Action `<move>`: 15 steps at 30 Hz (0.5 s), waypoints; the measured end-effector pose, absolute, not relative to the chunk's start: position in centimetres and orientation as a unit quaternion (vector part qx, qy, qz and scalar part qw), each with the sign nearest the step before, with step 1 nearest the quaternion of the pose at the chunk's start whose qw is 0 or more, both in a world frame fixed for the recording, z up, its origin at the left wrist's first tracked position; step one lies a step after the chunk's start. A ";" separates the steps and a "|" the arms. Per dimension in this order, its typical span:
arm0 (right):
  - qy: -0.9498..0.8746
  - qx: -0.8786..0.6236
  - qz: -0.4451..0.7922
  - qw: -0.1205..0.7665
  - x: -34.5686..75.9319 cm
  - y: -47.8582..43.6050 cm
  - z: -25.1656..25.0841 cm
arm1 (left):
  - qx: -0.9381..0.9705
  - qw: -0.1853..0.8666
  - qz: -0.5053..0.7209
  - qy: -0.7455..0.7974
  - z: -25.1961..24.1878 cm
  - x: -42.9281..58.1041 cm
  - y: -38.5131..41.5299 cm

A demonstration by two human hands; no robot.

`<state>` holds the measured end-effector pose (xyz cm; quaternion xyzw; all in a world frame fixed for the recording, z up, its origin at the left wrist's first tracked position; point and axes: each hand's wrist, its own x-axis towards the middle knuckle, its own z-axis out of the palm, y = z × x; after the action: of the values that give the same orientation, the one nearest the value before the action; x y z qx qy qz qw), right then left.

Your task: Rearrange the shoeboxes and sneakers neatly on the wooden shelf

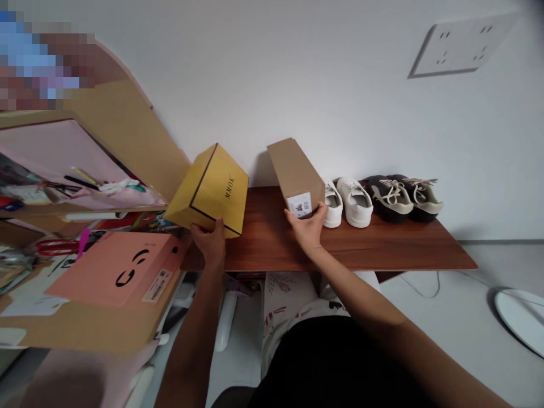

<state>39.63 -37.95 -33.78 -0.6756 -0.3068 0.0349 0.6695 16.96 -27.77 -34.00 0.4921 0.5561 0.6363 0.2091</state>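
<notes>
My left hand (210, 245) grips the lower edge of a yellow shoebox (212, 190) with dark trim and the letters MMOK, tilted over the left end of a reddish-brown wooden shelf (263, 249). My right hand (309, 226) holds a plain brown shoebox (295, 170) by its near end, which bears a white label. The brown box is tilted too, and whether it touches the shelf I cannot tell. Just right of it stands a pair of white sneakers (355, 201), partly hidden by the box. Farther right are black-and-beige lace-up shoes (391, 198).
On the left desk (97, 328) lies a pink shoebox (119, 266), near red scissors (57, 246) and papers. A tan panel (123, 136) rises behind. A wall socket plate (461, 45) is at upper right. A white round object (521, 317) and a cable are on the floor.
</notes>
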 end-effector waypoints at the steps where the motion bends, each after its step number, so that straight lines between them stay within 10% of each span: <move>1: -0.352 -0.690 -0.010 0.633 40.1 -37.7 -33.8 | 0.530 0.163 0.617 0.558 -33.9 16.6 -27.9; 15: -0.661 -0.694 -0.095 0.269 40.1 -36.3 -36.1 | 0.803 -0.004 0.304 0.513 -36.2 14.8 -28.7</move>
<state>40.12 -36.28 -36.15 -0.6937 -0.6612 -0.0955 0.2693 14.78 -28.68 -36.21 0.8029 0.5129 0.3037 -0.0043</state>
